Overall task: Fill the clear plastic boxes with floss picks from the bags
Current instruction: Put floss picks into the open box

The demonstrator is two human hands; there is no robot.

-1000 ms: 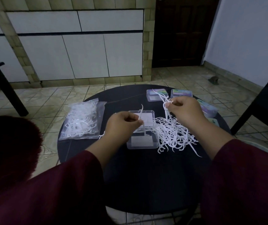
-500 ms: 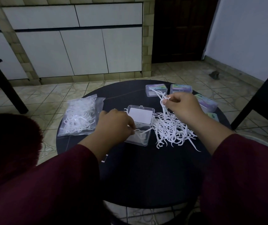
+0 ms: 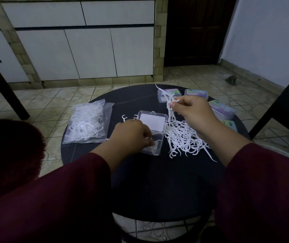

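1. Floss picks (image 3: 184,137) lie heaped at table centre, just beside the open clear box (image 3: 151,135).
2. Left hand (image 3: 131,135) pinches a pick into that box, at nine o'clock of the heap.
3. Right hand (image 3: 191,109) pinches a bunch above the heap; judging by this, sorting them into the box comes next.

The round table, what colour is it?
Black. The round table shows plainly in the head view.

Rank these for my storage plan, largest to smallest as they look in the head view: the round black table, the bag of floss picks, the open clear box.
1. Round black table
2. Bag of floss picks
3. Open clear box, partly hidden by the left hand
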